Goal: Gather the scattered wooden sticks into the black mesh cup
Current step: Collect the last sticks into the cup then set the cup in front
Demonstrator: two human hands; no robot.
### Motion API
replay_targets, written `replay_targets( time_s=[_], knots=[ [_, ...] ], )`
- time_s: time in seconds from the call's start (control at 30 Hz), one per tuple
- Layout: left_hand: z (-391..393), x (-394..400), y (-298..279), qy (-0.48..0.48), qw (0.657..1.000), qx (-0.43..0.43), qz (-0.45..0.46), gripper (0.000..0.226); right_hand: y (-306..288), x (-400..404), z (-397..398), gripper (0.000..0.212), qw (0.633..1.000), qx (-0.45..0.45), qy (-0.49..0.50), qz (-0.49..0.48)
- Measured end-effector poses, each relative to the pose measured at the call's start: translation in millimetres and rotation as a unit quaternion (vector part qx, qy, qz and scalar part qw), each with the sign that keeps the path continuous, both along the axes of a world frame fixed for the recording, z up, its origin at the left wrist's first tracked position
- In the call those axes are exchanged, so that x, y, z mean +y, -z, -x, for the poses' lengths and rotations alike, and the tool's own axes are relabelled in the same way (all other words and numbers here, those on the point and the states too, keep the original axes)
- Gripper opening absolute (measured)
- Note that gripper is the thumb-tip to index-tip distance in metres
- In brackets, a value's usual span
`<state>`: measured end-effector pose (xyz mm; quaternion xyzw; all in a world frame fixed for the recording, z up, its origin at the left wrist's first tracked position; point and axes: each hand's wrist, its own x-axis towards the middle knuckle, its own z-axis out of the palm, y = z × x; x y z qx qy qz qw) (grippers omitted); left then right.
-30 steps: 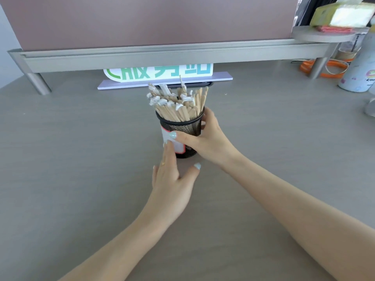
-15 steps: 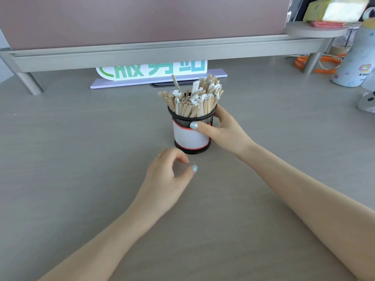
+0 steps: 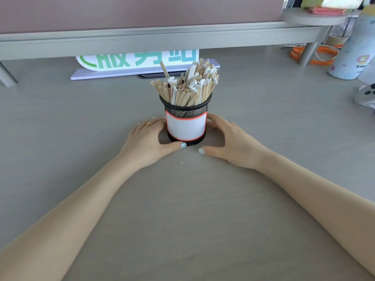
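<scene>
**Seating the filled cup**

At desk centre, the black mesh cup (image 3: 186, 118) with white label holds the pale wooden sticks (image 3: 185, 86) upright. Left hand (image 3: 149, 138) at 9 o'clock and right hand (image 3: 229, 140) at 3 o'clock lie open, fingers spread, gripping nothing. Judged complete; withdraw both hands outward without nudging the cup.

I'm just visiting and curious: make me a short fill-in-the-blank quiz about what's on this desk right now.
1. The wooden sticks stand in a black ____ cup.
2. The cup's white label has a ____ border.
3. The ring is on the ____ hand; the right hand has none visible.
4. Both thumbnails are painted light ____.

Missing words: mesh; red; left; blue
</scene>
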<state>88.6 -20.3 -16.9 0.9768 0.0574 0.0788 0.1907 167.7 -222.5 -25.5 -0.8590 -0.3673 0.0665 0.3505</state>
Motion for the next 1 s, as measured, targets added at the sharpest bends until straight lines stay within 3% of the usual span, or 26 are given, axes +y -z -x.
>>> replay_targets(
  time_s=[0.1,0.27,0.43,1.0],
  knots=[
    [-21.3,-1.6,2.6,0.000,1.000,-0.005,-0.002,0.087,1.5,3.6,-15.2,0.070,0.999,-0.024,0.036,-0.011],
    [-67.4,-14.7,8.6,-0.034,0.999,-0.038,-0.006,0.063,1.5,9.7,-51.3,0.058,0.993,-0.048,0.109,0.011],
    [-111.9,-23.4,11.0,-0.049,0.997,-0.056,-0.005,0.060,3.9,14.1,-88.7,0.051,0.985,-0.079,0.151,0.035],
    [-187.2,-19.6,11.9,-0.043,0.999,-0.027,-0.013,0.067,0.4,20.6,-150.1,0.047,0.975,-0.078,0.193,0.080]
  ],
)
